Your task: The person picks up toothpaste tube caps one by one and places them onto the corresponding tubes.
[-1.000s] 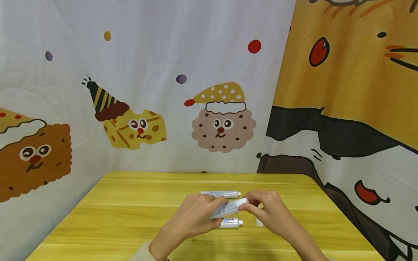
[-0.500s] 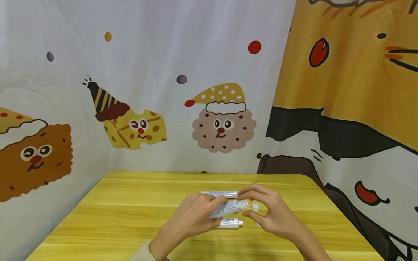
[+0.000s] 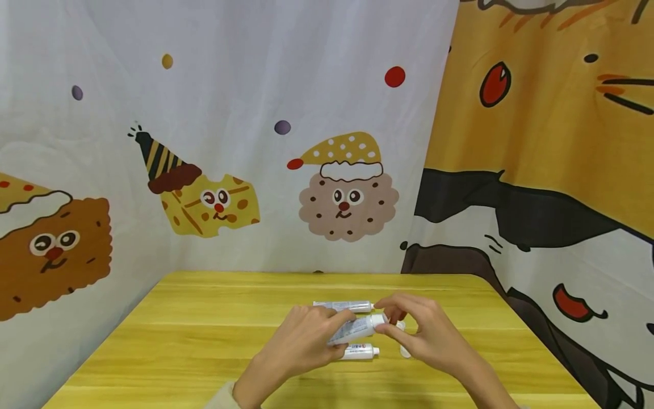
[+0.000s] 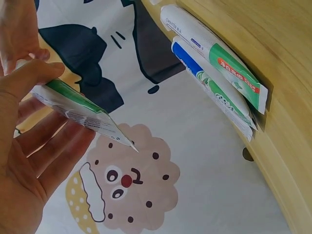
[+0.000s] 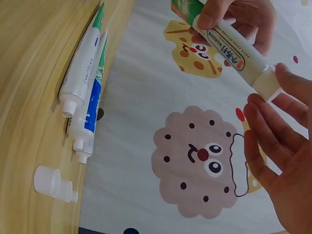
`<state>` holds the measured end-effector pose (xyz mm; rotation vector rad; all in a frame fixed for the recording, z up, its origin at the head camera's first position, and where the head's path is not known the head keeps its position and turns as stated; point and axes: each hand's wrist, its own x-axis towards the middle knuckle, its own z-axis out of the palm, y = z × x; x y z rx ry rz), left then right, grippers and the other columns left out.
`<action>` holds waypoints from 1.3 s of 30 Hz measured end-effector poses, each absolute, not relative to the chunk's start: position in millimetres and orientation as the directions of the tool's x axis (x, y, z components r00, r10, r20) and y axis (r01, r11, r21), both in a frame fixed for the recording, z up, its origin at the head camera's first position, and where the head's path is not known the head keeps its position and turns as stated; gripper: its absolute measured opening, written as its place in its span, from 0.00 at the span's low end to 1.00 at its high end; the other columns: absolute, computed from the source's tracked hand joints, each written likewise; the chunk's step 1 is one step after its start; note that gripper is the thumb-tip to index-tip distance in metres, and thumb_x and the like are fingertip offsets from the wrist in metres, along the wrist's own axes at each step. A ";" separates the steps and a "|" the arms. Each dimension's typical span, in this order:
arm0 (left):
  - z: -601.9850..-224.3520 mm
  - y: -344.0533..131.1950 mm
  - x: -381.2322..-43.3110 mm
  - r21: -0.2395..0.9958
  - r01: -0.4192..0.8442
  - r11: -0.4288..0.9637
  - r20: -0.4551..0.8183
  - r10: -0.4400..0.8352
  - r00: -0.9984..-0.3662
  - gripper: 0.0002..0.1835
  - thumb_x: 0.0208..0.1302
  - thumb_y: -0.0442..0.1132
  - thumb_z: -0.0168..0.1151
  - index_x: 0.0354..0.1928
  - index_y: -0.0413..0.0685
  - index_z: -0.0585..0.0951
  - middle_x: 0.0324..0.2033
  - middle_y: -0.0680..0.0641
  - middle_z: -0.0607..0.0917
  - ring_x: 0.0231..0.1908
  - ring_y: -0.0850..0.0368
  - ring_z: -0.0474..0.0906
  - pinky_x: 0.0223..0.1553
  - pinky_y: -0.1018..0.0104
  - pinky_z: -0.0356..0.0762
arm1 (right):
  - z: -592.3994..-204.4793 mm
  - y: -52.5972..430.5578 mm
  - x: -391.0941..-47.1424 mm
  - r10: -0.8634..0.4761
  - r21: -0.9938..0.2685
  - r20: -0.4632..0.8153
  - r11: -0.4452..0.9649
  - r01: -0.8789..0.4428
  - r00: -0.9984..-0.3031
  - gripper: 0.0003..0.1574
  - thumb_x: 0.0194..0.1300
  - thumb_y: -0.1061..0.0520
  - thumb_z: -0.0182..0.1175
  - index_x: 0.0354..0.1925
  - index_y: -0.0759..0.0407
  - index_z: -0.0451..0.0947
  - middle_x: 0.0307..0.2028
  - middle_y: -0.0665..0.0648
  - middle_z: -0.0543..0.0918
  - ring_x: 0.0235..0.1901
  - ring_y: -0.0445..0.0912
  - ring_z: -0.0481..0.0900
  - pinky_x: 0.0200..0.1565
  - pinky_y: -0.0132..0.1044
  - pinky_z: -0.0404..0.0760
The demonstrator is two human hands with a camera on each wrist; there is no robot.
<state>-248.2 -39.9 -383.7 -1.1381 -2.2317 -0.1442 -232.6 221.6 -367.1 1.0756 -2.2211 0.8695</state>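
- the left hand [image 3: 304, 342] holds a white and green tube [image 5: 234, 54] near its tail; the thumb lies along the upper side and the fingers are partly curled beneath, bent rather than clenched.
- this held tube is lifted above the table [image 3: 204, 332], at a slant, its flat tail toward the left and its capped end toward the right.
- the right hand [image 3: 428, 332] is at that end: the thumb and the nearest fingertips pinch the white cap [image 5: 267, 85] from opposite sides, while the lower fingers lie bent and apart from it. the cap sits on the end of the tube.
- beyond the held tube, the far tube [image 3: 348, 307] lies flat, its nozzle toward the right hand.
- on the person's side, the near tube [image 3: 360, 352] lies the same way, partly hidden by the left hand, its nozzle bare.
- the right wrist view also shows a tube with a blue band [image 5: 92, 109] between them, its nozzle bare too.
- three loose caps, a larger one [image 5: 47, 180] and two others [image 5: 64, 191], line up on the wood past the nozzles, below the right hand.
- a pale sleeve [image 3: 225, 397] shows at the left wrist.
- behind the table hangs a printed cloth [image 3: 230, 68] with a cheese figure [image 3: 204, 207] and a pink biscuit figure [image 3: 352, 224].
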 end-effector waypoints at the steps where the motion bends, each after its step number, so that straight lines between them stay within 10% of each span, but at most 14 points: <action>1: -383.9 -40.0 -248.1 -0.177 0.762 0.623 0.574 0.694 -0.434 0.22 0.51 0.49 0.79 0.47 0.58 0.83 0.29 0.57 0.89 0.22 0.68 0.77 0.20 0.78 0.67 | -367.1 221.3 -232.7 -0.479 -0.321 0.681 0.485 -0.814 -0.554 0.16 0.62 0.56 0.74 0.48 0.47 0.83 0.34 0.38 0.85 0.29 0.30 0.78 0.34 0.25 0.79; 13: -383.6 -41.0 -246.8 -0.178 0.763 0.621 0.576 0.695 -0.431 0.22 0.50 0.49 0.79 0.48 0.59 0.82 0.29 0.58 0.88 0.22 0.67 0.78 0.20 0.78 0.67 | -365.6 221.6 -227.5 -0.415 -0.414 0.611 0.558 -0.719 -0.674 0.11 0.67 0.53 0.70 0.48 0.49 0.85 0.32 0.37 0.86 0.29 0.30 0.80 0.32 0.30 0.83; 19: -383.8 -41.5 -247.4 -0.190 0.755 0.628 0.572 0.695 -0.435 0.22 0.50 0.49 0.79 0.48 0.59 0.82 0.29 0.57 0.88 0.22 0.67 0.77 0.20 0.78 0.67 | -363.0 223.3 -228.7 -0.499 -0.316 0.664 0.487 -0.814 -0.557 0.23 0.59 0.59 0.76 0.51 0.45 0.83 0.47 0.42 0.86 0.40 0.35 0.82 0.40 0.31 0.83; 39: -385.0 -40.8 -248.7 -0.176 0.755 0.631 0.558 0.696 -0.451 0.23 0.53 0.52 0.79 0.50 0.60 0.82 0.31 0.58 0.89 0.24 0.66 0.80 0.20 0.77 0.69 | -364.3 223.2 -230.1 -0.516 -0.303 0.662 0.478 -0.824 -0.543 0.19 0.58 0.58 0.76 0.47 0.43 0.84 0.41 0.39 0.87 0.36 0.32 0.80 0.38 0.29 0.82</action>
